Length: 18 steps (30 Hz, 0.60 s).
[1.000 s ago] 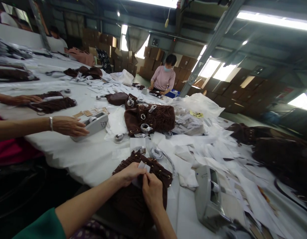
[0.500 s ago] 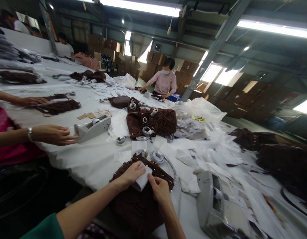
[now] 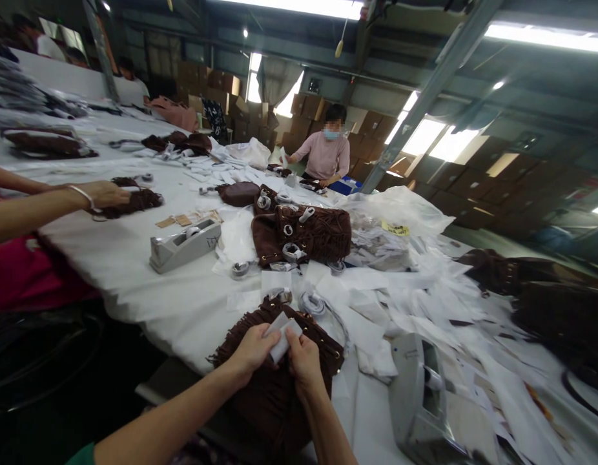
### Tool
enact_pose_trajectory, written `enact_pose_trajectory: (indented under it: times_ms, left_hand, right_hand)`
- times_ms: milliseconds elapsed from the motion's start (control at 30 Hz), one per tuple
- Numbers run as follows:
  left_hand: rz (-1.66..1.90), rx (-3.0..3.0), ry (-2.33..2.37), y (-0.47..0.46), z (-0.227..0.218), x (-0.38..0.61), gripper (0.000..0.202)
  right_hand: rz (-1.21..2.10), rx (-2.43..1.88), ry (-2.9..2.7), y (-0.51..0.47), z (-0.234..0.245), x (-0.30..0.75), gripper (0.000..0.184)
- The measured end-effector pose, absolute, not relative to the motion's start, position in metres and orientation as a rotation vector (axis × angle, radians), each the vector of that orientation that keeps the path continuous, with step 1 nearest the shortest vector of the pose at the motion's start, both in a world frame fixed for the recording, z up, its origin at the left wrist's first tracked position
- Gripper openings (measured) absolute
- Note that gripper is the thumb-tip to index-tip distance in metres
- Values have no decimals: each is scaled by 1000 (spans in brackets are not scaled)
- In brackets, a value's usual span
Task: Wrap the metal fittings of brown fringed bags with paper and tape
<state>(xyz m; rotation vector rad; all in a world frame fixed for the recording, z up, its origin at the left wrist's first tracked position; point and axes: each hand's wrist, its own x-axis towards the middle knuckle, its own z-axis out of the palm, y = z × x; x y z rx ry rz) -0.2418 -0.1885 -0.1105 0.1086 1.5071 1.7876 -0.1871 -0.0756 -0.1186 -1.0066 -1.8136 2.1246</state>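
Note:
A brown fringed bag (image 3: pixel 274 407) with metal eyelets lies at the table's near edge, right under my hands. Over its upper part I hold a folded piece of white paper (image 3: pixel 281 352). My left hand (image 3: pixel 255 349) pinches the paper's left side between thumb and fingers. On the other side, my right hand (image 3: pixel 303 358) grips it with the thumb on top. A wrapped strap coil (image 3: pixel 312 303) rests at the bag's far edge.
Close on the right stands a grey tape dispenser (image 3: pixel 415 394); another tape dispenser (image 3: pixel 185 245) is at left. More brown bags (image 3: pixel 303 236) lie ahead, with loose white sheets (image 3: pixel 376 297) around. A co-worker's hand (image 3: pixel 108 196) is over a fringed piece; another person (image 3: pixel 325 155) works across the table.
My hands have come closer together, and the white paper is folded narrower. At left, the co-worker's hand has moved from the tape dispenser to the fringed piece. The view has shifted slightly.

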Motion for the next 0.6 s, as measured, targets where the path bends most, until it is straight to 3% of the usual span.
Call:
enact_pose_trajectory:
  times_ms: [433,600]
  left_hand:
    - [1825,492,2124,-187,-119,-231,26]
    - [1923,421,1811,-190,-117,-228,35]
  right_hand:
    - [2114,-1273,-2026,-69,-114,-195,32]
    - [2057,-1238,-1982,-73,-118,-193,30]
